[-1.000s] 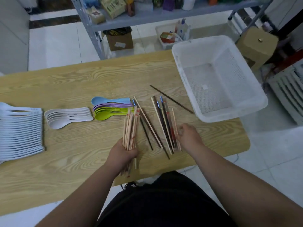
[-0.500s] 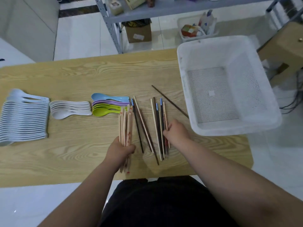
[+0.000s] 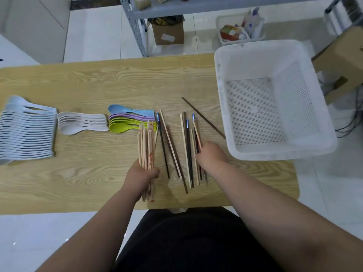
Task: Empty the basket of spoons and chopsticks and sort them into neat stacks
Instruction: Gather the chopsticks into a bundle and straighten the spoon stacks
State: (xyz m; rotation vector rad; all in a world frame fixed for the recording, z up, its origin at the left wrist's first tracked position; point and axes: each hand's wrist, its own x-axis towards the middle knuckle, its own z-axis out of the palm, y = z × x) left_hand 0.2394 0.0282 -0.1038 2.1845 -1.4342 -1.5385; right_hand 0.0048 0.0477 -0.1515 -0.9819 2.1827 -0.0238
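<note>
My left hand [image 3: 141, 176] grips a bundle of light wooden chopsticks with red print [image 3: 146, 146], held upright over the wooden table [image 3: 98, 85]. My right hand [image 3: 211, 157] pinches one light chopstick with red marks [image 3: 197, 134] out of a loose group of dark and light chopsticks [image 3: 187, 150] lying on the table. More loose chopsticks [image 3: 167, 142] lie between my hands. A single dark chopstick [image 3: 203, 117] lies slanted near the white basket [image 3: 222, 107], which holds nothing. Stacked spoons lie to the left: pale blue [image 3: 27, 134], white [image 3: 82, 122] and coloured [image 3: 129, 120].
Behind the table stands a metal shelf [image 3: 135, 32] with a cardboard box [image 3: 168, 34] and a white tub of items [image 3: 238, 32] on the floor. A cardboard stool [image 3: 341, 55] and cables are to the right of the basket.
My right hand has moved a little right and lifted the top end of one red-marked chopstick from the loose group. My left hand keeps its bundle. The camera view has shifted.
</note>
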